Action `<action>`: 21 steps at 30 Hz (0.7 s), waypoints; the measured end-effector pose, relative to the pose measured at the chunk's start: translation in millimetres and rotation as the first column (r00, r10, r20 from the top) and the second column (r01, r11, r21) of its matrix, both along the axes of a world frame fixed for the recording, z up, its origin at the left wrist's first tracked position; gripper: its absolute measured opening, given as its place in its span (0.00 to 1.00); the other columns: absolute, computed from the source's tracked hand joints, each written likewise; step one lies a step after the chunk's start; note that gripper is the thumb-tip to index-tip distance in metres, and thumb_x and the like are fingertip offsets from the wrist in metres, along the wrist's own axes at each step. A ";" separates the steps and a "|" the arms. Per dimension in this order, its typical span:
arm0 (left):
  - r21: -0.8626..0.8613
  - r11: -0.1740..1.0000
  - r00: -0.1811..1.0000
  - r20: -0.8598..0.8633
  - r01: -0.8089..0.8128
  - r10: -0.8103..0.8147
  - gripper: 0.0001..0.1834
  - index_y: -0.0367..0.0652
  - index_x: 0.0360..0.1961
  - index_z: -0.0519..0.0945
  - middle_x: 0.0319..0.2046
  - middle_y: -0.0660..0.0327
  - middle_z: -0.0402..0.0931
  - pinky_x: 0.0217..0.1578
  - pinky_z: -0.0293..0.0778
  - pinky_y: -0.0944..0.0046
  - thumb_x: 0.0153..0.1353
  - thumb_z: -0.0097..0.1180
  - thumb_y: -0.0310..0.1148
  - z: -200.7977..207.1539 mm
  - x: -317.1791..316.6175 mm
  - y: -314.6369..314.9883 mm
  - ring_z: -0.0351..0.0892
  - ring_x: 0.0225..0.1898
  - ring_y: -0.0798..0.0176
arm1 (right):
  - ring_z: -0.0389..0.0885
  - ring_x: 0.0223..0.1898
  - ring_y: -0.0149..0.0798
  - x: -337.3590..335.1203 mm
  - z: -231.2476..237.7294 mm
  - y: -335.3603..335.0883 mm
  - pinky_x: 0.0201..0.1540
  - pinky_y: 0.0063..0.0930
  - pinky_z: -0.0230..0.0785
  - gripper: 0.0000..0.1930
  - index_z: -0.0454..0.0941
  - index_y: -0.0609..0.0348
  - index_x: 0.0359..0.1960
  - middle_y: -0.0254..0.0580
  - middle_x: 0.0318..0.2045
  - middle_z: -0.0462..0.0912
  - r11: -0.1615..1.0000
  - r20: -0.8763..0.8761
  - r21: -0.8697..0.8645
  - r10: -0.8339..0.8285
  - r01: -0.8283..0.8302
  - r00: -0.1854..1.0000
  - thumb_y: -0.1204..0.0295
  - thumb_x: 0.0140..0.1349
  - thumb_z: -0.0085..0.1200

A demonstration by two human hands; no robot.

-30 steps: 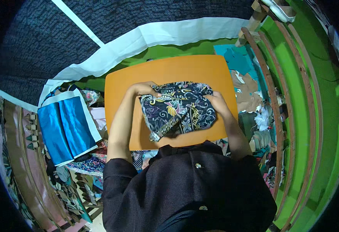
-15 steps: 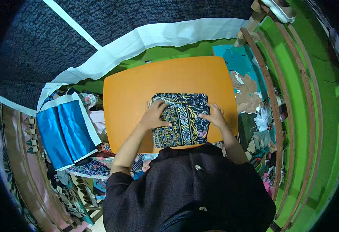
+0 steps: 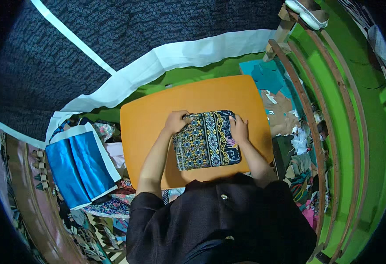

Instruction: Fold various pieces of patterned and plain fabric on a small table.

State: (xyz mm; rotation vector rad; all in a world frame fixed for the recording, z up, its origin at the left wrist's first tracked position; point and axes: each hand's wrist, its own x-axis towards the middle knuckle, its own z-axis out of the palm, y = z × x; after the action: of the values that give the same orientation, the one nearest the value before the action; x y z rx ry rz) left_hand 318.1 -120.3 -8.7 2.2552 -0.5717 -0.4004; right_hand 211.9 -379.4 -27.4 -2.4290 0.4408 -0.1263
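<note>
In the head view, the left hand has shifted from atop the folded patterned cloth to its far left corner, now grasping it. The right hand grasps the right edge. The cloth sits between them, over the orange tabletop.

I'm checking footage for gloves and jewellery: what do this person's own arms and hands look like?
The left hand and right hand are gloveless; no watch or bracelet shows. Small rings can't be ruled out. The black shirt's sleeves end near the elbows.
</note>
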 end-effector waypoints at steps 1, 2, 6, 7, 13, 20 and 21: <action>0.154 0.988 0.992 0.122 0.015 -0.034 0.16 0.43 0.33 0.78 0.36 0.56 0.76 0.43 0.63 0.51 0.50 0.56 0.44 -0.1 7.7 -5.2 0.73 0.42 0.58 | 0.71 0.43 0.54 2.0 -2.8 1.5 0.56 0.54 0.47 0.17 0.72 0.60 0.38 0.58 0.37 0.74 0.990 -0.048 -0.133 -0.056 0.049 0.997 0.58 0.61 0.43; 0.288 0.958 0.999 0.046 0.007 -0.021 0.22 0.48 0.40 0.77 0.40 0.58 0.75 0.50 0.56 0.46 0.48 0.56 0.50 -7.2 13.8 -6.7 0.68 0.50 0.56 | 0.70 0.47 0.50 3.4 -0.6 3.7 0.57 0.64 0.34 0.20 0.72 0.58 0.39 0.53 0.42 0.74 0.988 -0.192 -0.147 -0.079 0.051 0.978 0.53 0.59 0.43; 0.332 0.935 0.990 0.109 -0.122 0.090 0.30 0.52 0.51 0.70 0.45 0.58 0.73 0.55 0.48 0.44 0.46 0.56 0.51 -57.1 17.1 -9.1 0.65 0.54 0.53 | 0.59 0.57 0.47 2.3 -15.7 9.1 0.56 0.70 0.27 0.30 0.73 0.58 0.43 0.46 0.50 0.69 0.921 -0.147 -0.235 -0.351 0.312 0.925 0.43 0.52 0.47; 0.328 0.938 0.991 0.114 -0.110 0.077 0.30 0.52 0.51 0.70 0.45 0.58 0.73 0.55 0.48 0.44 0.46 0.56 0.51 -53.5 20.7 -13.3 0.65 0.54 0.53 | 0.59 0.57 0.47 2.3 -17.5 6.0 0.56 0.70 0.27 0.30 0.73 0.58 0.43 0.46 0.50 0.69 0.915 -0.141 -0.237 -0.364 0.325 0.921 0.43 0.52 0.47; 0.487 0.857 0.979 -0.186 0.170 -0.089 0.30 0.51 0.52 0.71 0.54 0.56 0.67 0.56 0.41 0.42 0.50 0.51 0.53 -21.2 21.8 -16.9 0.63 0.57 0.53 | 0.54 0.60 0.55 1.3 7.9 -1.6 0.55 0.68 0.22 0.39 0.71 0.61 0.48 0.55 0.54 0.65 0.980 -0.497 -0.022 -0.182 0.198 0.848 0.36 0.50 0.39; 0.213 0.954 0.922 -0.367 0.209 -0.120 0.35 0.38 0.52 0.70 0.50 0.48 0.69 0.54 0.58 0.58 0.48 0.54 0.53 -31.6 18.0 -3.6 0.67 0.54 0.50 | 0.61 0.57 0.50 -27.5 13.4 10.9 0.58 0.45 0.48 0.47 0.57 0.67 0.54 0.59 0.53 0.65 0.880 -0.260 0.439 -0.072 0.184 0.963 0.43 0.40 0.59; 0.209 0.946 0.921 -0.356 0.247 -0.161 0.35 0.38 0.52 0.70 0.50 0.48 0.69 0.54 0.58 0.58 0.48 0.54 0.53 -26.1 19.6 -15.5 0.67 0.54 0.50 | 0.64 0.55 0.48 -36.2 -10.3 5.6 0.56 0.45 0.52 0.43 0.62 0.66 0.50 0.57 0.49 0.68 0.731 -0.097 0.655 -0.172 0.193 0.980 0.48 0.39 0.64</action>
State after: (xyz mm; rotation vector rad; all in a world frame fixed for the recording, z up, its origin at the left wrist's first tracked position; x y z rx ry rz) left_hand 337.7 -135.8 -34.8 2.2956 -0.6062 -0.9926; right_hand 175.8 -373.8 -37.8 -1.6768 0.6182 -0.0093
